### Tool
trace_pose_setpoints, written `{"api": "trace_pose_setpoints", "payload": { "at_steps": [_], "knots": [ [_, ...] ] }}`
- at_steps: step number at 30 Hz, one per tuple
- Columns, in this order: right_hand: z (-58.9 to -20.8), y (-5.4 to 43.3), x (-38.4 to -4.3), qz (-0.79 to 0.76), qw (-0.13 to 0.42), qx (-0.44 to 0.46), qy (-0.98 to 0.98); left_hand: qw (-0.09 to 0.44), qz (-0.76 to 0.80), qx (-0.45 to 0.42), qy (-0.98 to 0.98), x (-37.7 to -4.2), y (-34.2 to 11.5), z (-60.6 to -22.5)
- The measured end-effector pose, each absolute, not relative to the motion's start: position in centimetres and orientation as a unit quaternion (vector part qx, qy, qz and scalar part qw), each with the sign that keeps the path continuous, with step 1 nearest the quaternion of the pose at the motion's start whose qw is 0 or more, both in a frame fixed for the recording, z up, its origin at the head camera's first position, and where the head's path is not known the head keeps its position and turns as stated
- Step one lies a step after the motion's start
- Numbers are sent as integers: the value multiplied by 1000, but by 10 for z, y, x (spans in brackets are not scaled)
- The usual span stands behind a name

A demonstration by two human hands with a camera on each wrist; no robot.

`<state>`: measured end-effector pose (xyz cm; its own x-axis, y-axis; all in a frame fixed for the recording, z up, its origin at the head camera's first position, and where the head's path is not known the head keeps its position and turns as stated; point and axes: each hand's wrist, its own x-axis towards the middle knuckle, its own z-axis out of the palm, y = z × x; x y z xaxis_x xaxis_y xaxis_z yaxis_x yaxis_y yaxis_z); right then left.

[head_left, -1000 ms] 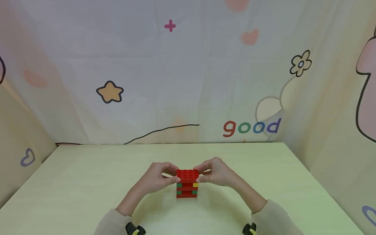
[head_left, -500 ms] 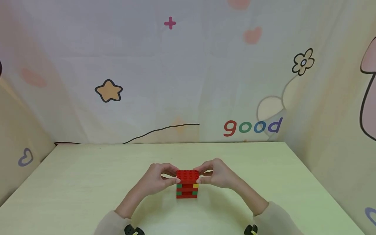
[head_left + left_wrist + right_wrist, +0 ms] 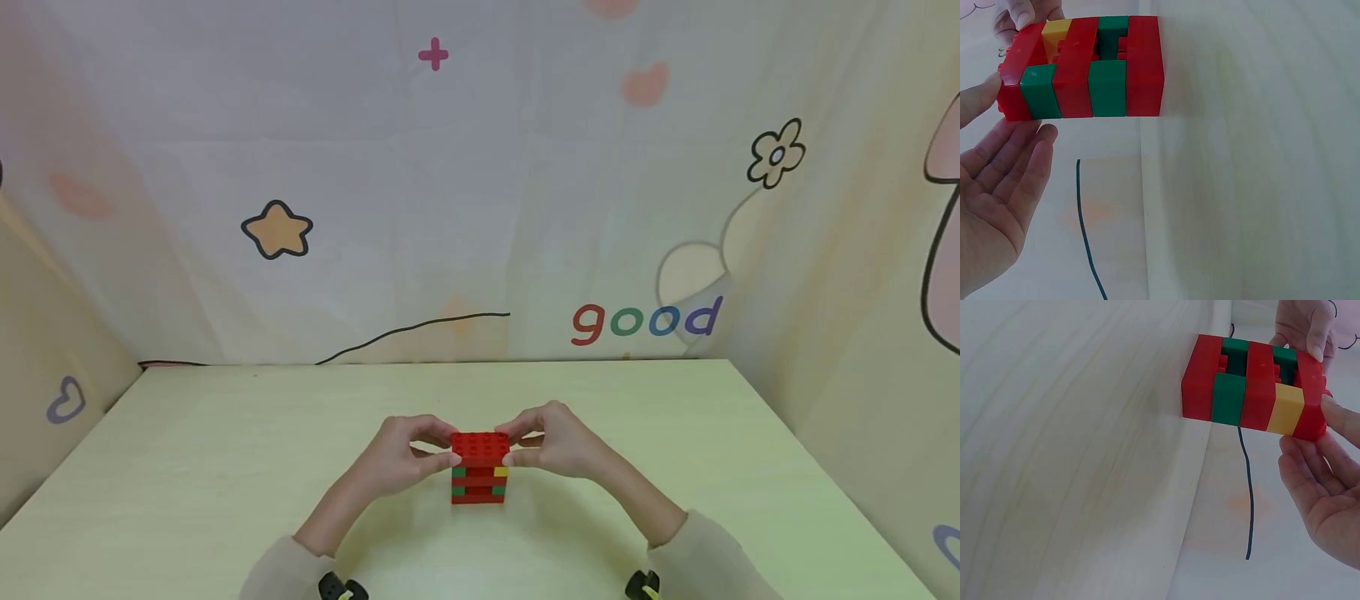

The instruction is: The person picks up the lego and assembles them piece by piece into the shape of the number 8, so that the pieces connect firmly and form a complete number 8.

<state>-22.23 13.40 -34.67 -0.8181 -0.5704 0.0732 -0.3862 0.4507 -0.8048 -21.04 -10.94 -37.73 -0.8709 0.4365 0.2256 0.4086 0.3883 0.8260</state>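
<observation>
A tower of toy building blocks stands on the table in front of me. Its top red brick, with rows of studs, is pinched between my two hands. My left hand grips the left end, thumb at the near corner and fingers behind; my right hand does the same on the right. Below lie a middle red brick and a bottom red brick. Small green bricks separate the layers at the corners, and a yellow brick fills the upper right one. Gaps show between these small bricks.
The pale wooden table reaches back to a light printed cloth that hangs behind and on both sides. Black wrist devices sit at both sleeves.
The head view has shifted slightly. Both hands keep the same hold on the top red brick, and the tower stays in place.
</observation>
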Motion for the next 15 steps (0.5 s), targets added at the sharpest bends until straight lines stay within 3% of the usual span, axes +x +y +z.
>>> {"api": "trace_pose_setpoints", "payload": {
  "at_steps": [15],
  "knots": [
    [-344, 148, -229, -475, 160, -289, 816, 42, 490, 237, 838, -204, -114, -369]
  ]
}}
